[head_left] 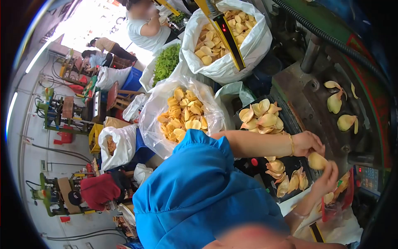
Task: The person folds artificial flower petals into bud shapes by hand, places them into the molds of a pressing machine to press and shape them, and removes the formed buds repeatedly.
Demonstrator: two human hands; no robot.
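Between my two hands is a pale yellow, cupped petal (317, 161). My right hand (328, 178) pinches its lower edge. My left hand (309, 143), with a gold bracelet at the wrist, has bent, closed fingers at its upper edge; what they grip, if anything, I cannot make out. Beside my left forearm, a pile of yellow and pinkish petals (263, 116) lies on a black tray (251, 102). More petals (292, 180) lie in small stacks on the other side of that forearm.
Loose petals (335, 103) lie on the dark metal machine bed (296, 89). A red basket (343, 202) and a button panel (368, 179) are near my right hand. Bags of petals (186, 74), (155, 133) and a bag of green leaves (166, 62) stand beside me. Several people work nearby.
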